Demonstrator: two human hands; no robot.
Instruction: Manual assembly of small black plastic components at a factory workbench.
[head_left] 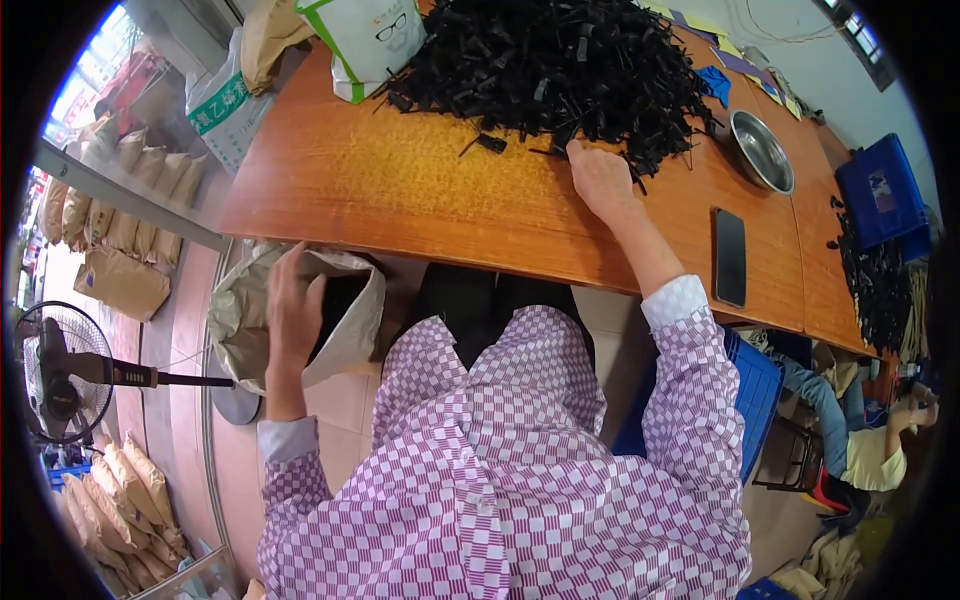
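Head view, contents as seen from this side of the room. Item: one large heap of small black plastic pieces (560,75), on the far part of an orange-brown wooden tabletop (420,195); one stray black piece (490,144) lies just off its near edge. Item: one bare right hand (604,185), at that same edge, fingertips among the pieces (I cannot tell whether its grip pinches one). Item: one bare left hand (291,315), at the mouth of a pale woven sack (358,325) below the tabletop's front edge; grip spread, thumb apart from the fingers. Item: one round silver metal bowl (762,152), right of the heap. Item: one flat black rectangular phone (729,257), nearer the front edge. Item: one green-edged white bag (372,45), beside the heap's left side.
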